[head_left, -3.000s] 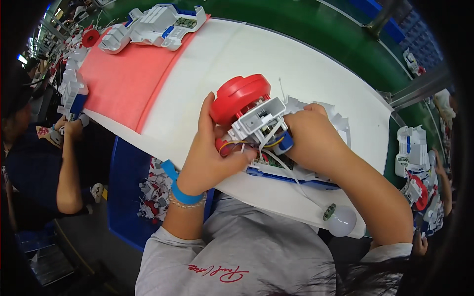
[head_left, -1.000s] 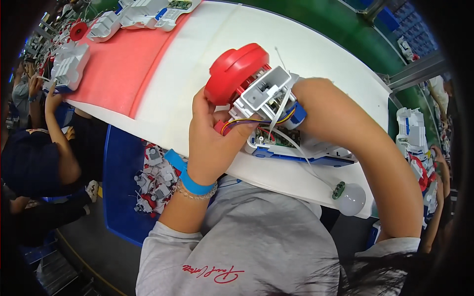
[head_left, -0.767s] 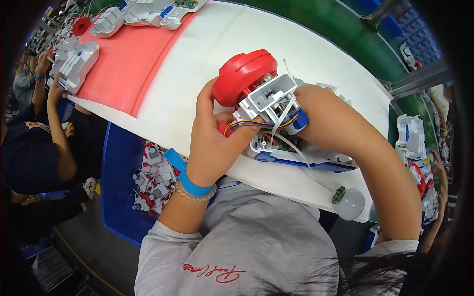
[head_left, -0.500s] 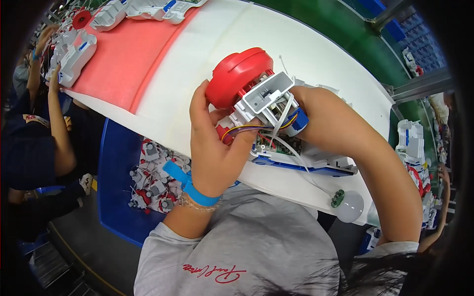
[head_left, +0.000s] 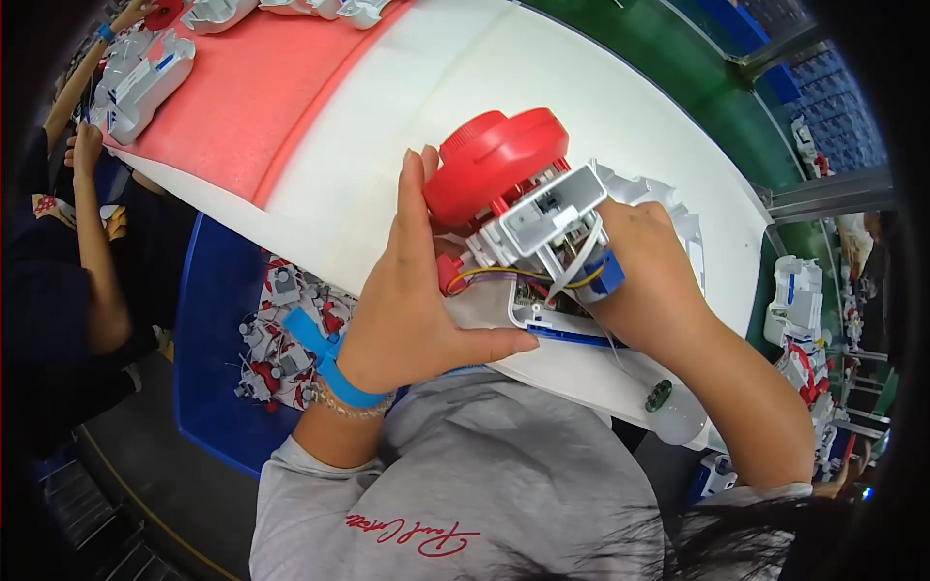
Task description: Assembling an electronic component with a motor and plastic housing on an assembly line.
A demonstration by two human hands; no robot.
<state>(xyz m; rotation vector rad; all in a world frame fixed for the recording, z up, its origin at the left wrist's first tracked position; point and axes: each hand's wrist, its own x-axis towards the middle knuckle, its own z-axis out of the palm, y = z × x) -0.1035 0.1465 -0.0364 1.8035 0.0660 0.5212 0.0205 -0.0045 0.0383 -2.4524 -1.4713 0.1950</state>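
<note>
A device assembly is raised over the table, with a thick red round part, a white frame with a rectangular socket, coloured wires and a blue piece. My right hand grips its right side, the fingertips hidden behind it. At the red part's left edge, my left hand is open, thumb stretched out and fingers upright. Beneath the assembly lies a white casing with a blue edge and a circuit board inside, partly covered. A white dome with a small green board lies at the table's near edge.
A blue bin of white, grey and red parts stands left of the table. White casings rest along a red mat. Another person's hand is at the far left. More casings stand at right.
The assembly has shifted slightly right with my right hand. My left thumb has come off the wires and now points outward, and the left fingers have straightened.
</note>
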